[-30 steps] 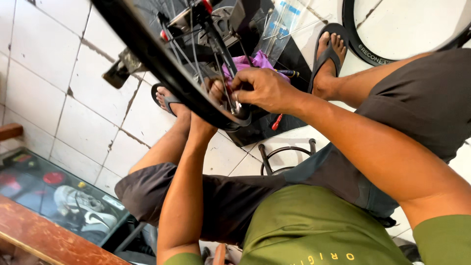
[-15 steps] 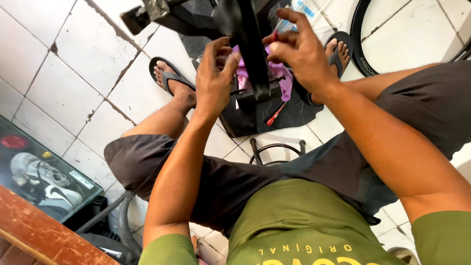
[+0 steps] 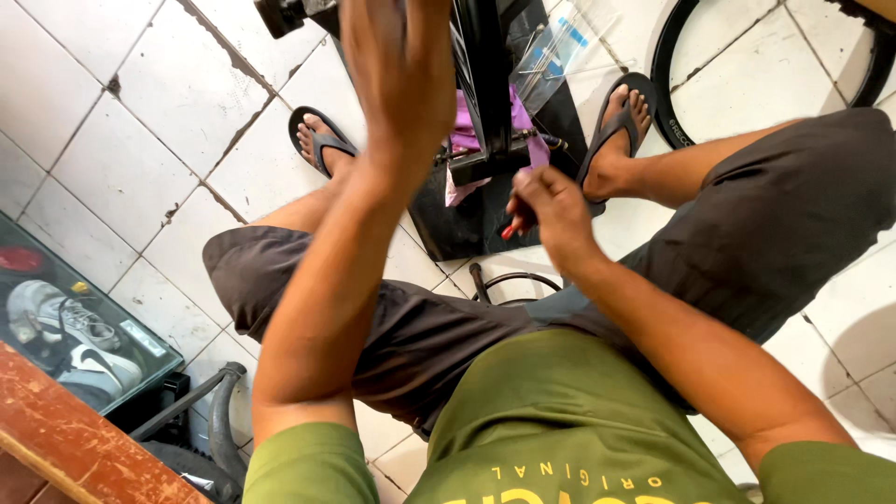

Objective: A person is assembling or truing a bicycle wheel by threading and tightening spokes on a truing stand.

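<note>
I sit on a low stool with a black bicycle wheel (image 3: pixel 485 84) standing upright between my feet. My left hand (image 3: pixel 401 84) is raised beside the wheel's left side, back of the hand toward me. Its fingertips run off the top edge, so its grip is unclear. My right hand (image 3: pixel 549 201) is lower, just below the wheel's hub, closed around a small red-handled tool (image 3: pixel 509 230). A purple cloth (image 3: pixel 525 121) lies behind the wheel on a black mat (image 3: pixel 467 229).
A clear plastic bag (image 3: pixel 560 47) lies by my right foot, and a black tyre (image 3: pixel 665 89) rests on the white tiles beyond it. A glass case holding shoes (image 3: pixel 65 327) and a wooden edge (image 3: pixel 75 448) are at the left. A hose (image 3: pixel 219 411) lies beside them.
My right hand has dropped from the top of the wheel to below the hub and now grips the red-handled tool. My left hand has risen higher along the wheel.
</note>
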